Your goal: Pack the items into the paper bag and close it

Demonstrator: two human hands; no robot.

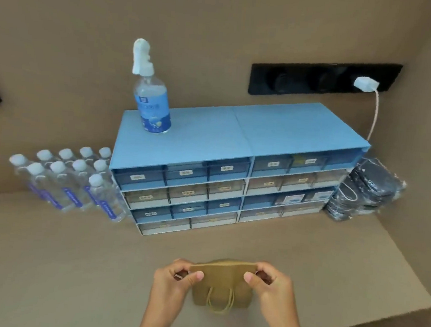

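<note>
Two hands — left (176, 275) and right (270, 282) — pinch the top corners of the bag (222, 284) standing on the near table (74, 268). Thin paper: probably light, creasable — best held at the rim.

No text can be read anywhere; the small white labels on the fronts of the blue drawer cabinet (234, 169) carry dark marks too blurred to make out; the blue label on the spray bottle (151, 102) shows pale characters, illegible; the blue strips on the water bottles (68, 178) bear white print, likewise too small to tell.
</note>
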